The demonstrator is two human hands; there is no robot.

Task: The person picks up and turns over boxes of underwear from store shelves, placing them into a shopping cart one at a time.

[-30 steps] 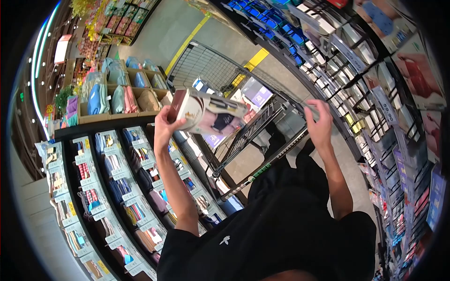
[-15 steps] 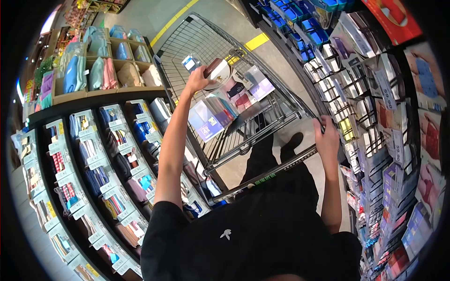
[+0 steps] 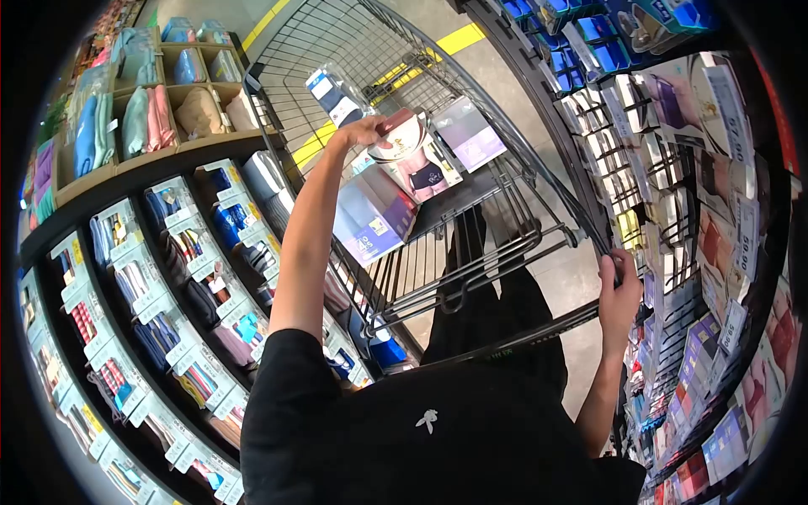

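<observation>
1. Garment box [image 3: 414, 164]: white, with a maroon end and a printed picture of a dark garment. Located in the near part of the shopping cart [image 3: 290, 52], tilted. Whether it bears on the cart or is carried by the grip alone cannot be told.
2. Left hand [image 3: 366, 133]: narrow, holding the garment box at its maroon end. The arm extends forward over the cart.
3. Right hand [image 3: 621, 284]: curled around the right end of the cart handle [image 3: 576, 318].
4. Adjacent items: one purple-and-white box [image 3: 370, 225] lies to the left of the garment box, nearer the wearer; a second carton [image 3: 468, 139], also purple and white, lies to its right.
5. Farther in the cart: clear packs [image 3: 332, 94] with a blue-and-white label.
6. Left side: a sloped display of packaged socks [image 3: 156, 337], with bins of folded pastel cloth [image 3: 160, 118] beyond it.
7. Right side: a rack [image 3: 665, 210] of boxed goods with price tags [image 3: 745, 240].
8. Floor [image 3: 551, 273]: grey, with yellow marking [image 3: 461, 39].
</observation>
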